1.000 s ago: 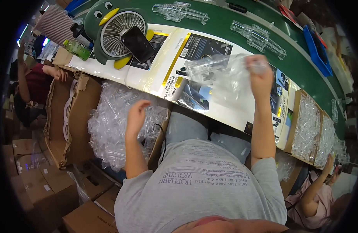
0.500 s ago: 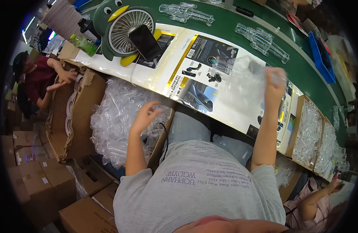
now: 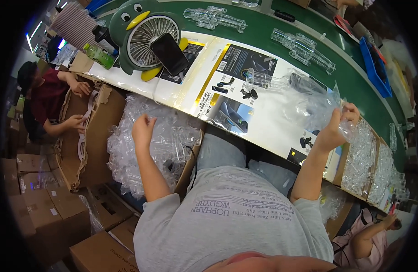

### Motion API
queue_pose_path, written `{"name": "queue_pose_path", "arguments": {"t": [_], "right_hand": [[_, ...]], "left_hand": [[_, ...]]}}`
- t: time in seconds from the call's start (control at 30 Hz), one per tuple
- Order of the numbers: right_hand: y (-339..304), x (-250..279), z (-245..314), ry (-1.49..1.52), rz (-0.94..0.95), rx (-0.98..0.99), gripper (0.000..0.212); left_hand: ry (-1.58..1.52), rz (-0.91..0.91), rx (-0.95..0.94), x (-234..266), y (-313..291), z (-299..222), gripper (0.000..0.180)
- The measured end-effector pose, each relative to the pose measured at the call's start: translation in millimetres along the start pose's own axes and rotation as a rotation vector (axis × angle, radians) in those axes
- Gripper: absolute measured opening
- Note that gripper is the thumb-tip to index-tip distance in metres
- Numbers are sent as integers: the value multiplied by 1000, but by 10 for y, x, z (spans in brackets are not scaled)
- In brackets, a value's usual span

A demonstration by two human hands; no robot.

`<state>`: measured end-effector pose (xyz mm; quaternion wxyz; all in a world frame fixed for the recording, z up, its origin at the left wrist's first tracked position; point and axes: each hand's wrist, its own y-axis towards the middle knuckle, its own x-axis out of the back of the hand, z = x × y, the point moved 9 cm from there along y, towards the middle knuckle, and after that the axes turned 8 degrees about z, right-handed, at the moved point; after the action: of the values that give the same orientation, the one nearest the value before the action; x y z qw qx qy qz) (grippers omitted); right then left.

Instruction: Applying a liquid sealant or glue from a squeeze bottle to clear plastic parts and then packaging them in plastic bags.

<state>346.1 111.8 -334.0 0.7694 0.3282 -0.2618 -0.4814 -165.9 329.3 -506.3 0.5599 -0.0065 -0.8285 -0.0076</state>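
My right hand (image 3: 337, 128) is closed on the edge of a clear plastic bag (image 3: 315, 106) above the right part of the printed cardboard sheet (image 3: 209, 59). A clear plastic part (image 3: 261, 80) lies on the sheet, its narrow end showing to the left and its other end overlapping the bag; whether it sits inside is hard to see. My left hand (image 3: 143, 130) is curled, fingertips together, over a heap of clear bagged parts (image 3: 136, 158) in a cardboard box at left. Anything in those fingers is too small to make out.
Two clear plastic parts (image 3: 216, 19) (image 3: 304, 50) lie on the green table. A penguin-shaped fan (image 3: 153, 38) with a phone (image 3: 169, 53) stands at the far left. Boxes of clear parts (image 3: 359, 156) are at right, near a blue tray (image 3: 374, 68). A co-worker (image 3: 50, 102) handles a box at left.
My right hand has moved right and nearer me, stretching the bag. My left hand has moved left over the heap and its fingers have closed. The co-worker's hands have parted onto the box.
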Motion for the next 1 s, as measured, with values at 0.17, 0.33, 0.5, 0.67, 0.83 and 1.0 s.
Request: {"name": "queue_pose_path", "arguments": {"t": [0.17, 0.33, 0.5, 0.67, 0.83, 1.0], "right_hand": [[30, -146, -12, 304, 127, -66, 23], [-99, -226, 21, 410, 174, -49, 18], [-321, -709, 280, 374, 476, -22, 19], [-623, -1256, 494, 240, 805, -42, 20], [-897, -1422, 528, 201, 941, -17, 23], [-893, -1492, 496, 127, 897, -45, 25]], "left_hand": [[-191, -47, -77, 544, -109, -90, 25], [-732, -250, -156, 1165, -327, -340, 12], [-853, -761, -426, 1346, -520, -1164, 12], [-811, -530, -576, 777, -218, -1978, 10], [-794, -514, -588, 626, -163, -2298, 9], [-832, -684, -790, 800, -326, -2379, 4]]}}
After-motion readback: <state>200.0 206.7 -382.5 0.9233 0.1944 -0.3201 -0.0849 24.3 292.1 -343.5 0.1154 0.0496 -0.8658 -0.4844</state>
